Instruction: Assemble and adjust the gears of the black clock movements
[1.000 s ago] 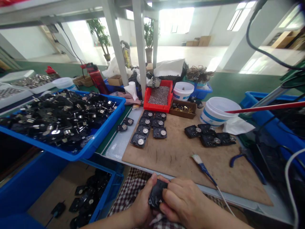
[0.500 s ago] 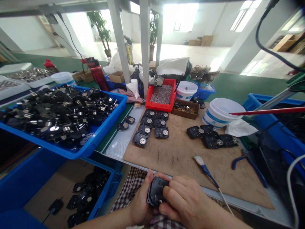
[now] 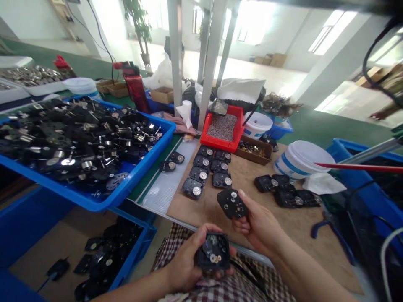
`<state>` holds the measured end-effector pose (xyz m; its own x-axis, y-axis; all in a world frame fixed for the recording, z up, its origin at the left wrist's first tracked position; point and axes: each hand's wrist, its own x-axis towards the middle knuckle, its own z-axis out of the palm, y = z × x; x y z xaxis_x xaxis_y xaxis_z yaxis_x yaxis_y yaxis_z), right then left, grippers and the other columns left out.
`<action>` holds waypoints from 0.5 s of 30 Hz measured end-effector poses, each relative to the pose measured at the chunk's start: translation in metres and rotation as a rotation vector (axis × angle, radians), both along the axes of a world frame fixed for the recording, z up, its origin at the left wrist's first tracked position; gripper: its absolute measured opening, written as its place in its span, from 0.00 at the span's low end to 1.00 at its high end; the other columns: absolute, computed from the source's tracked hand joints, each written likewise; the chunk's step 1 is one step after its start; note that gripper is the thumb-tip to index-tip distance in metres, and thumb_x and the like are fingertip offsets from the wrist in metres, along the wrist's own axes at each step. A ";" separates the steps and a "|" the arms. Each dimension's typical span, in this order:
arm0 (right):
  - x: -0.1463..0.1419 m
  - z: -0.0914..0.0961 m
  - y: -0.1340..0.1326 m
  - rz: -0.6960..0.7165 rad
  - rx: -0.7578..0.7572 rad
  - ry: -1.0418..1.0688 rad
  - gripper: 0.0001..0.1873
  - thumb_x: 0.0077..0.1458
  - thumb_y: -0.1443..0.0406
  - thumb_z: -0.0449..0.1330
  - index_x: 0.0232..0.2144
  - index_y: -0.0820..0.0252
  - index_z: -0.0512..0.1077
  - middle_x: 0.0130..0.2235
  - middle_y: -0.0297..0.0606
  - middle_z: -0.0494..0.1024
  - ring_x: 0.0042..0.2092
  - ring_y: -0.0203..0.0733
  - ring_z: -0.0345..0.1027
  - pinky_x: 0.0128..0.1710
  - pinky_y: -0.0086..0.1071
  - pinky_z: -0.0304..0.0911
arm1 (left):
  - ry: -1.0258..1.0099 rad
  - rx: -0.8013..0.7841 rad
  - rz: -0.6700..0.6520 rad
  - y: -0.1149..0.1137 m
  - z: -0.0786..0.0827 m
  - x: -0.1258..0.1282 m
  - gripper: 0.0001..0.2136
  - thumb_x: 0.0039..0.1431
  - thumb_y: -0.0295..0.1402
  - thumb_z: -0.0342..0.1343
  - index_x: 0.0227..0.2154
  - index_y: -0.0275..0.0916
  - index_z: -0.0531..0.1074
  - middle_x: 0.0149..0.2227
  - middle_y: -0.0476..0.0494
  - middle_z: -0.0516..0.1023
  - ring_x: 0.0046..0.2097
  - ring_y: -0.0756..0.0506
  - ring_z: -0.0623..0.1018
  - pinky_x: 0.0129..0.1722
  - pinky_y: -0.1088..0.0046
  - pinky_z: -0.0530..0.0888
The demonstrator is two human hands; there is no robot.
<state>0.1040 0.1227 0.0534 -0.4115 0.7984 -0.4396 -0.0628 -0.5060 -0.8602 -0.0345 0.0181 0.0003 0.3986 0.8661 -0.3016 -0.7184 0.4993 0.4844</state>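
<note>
Hands separated since the earlier frame: then both were clasped over one closed black unit at the near edge of the tabletop. Now the unit is in two parts, one per hand.

Left hand [image 3: 184, 266]: fingers clamped around the open housing [image 3: 214, 256], thumb along its top edge. The housing faces up, with small gears and pale pins visible inside. Position: well to the near side of the red bin [image 3: 223, 128], past the tabletop edge, over the checked cloth [image 3: 239, 287].

Right hand [image 3: 260, 226]: fingers closed on the black cover [image 3: 232, 204], pinched at its lower right corner between thumb and fingertips. The cover is tilted, one face toward the camera, and is held above the brown board [image 3: 245, 167]. It sits between the red bin and the open housing and does not touch the housing.

Surroundings, all referenced to the red bin:
- The bin holds fine grey parts.
- Just on its near side, two rows of closed black units [image 3: 208, 167] lie on the board, metal hubs up.
- To its near right lies a second cluster of units [image 3: 285, 193].
- To its right stands a white tub [image 3: 299, 161], with a red rod [image 3: 359, 167] reaching in from the right toward its rim.
- To its left is a large blue crate [image 3: 103, 203] heaped with black parts.
- Below that, nearer the person, a lower blue crate [image 3: 141, 247] holds a few more.
</note>
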 end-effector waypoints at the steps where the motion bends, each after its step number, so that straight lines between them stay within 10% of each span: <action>1: -0.005 0.000 0.002 0.009 -0.034 0.008 0.29 0.48 0.40 0.60 0.22 0.57 0.57 0.16 0.22 0.53 0.18 0.28 0.41 0.17 0.24 0.38 | 0.014 -0.002 -0.010 0.001 -0.001 -0.003 0.24 0.54 0.54 0.53 0.43 0.40 0.62 0.41 0.36 0.79 0.35 0.42 0.81 0.27 0.76 0.67; 10: -0.043 0.009 0.020 0.186 -0.004 -0.010 0.30 0.46 0.39 0.59 0.21 0.57 0.56 0.17 0.23 0.53 0.18 0.28 0.43 0.18 0.24 0.41 | 0.086 0.037 -0.002 0.015 -0.026 -0.017 0.18 0.48 0.40 0.62 0.39 0.40 0.65 0.30 0.43 0.80 0.32 0.45 0.78 0.35 0.68 0.68; 15: -0.100 0.024 0.034 0.662 0.860 -0.564 0.11 0.61 0.58 0.53 0.32 0.59 0.66 0.26 0.32 0.68 0.28 0.37 0.63 0.27 0.28 0.57 | 0.159 0.030 0.038 0.020 -0.031 -0.021 0.16 0.42 0.35 0.62 0.37 0.38 0.71 0.29 0.44 0.80 0.34 0.42 0.78 0.38 0.65 0.68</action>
<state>0.0036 0.1565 0.0777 -0.7708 0.6256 -0.1199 0.4811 0.4484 -0.7533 -0.0557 0.0377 -0.0311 0.3145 0.8892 -0.3323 -0.6496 0.4568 0.6077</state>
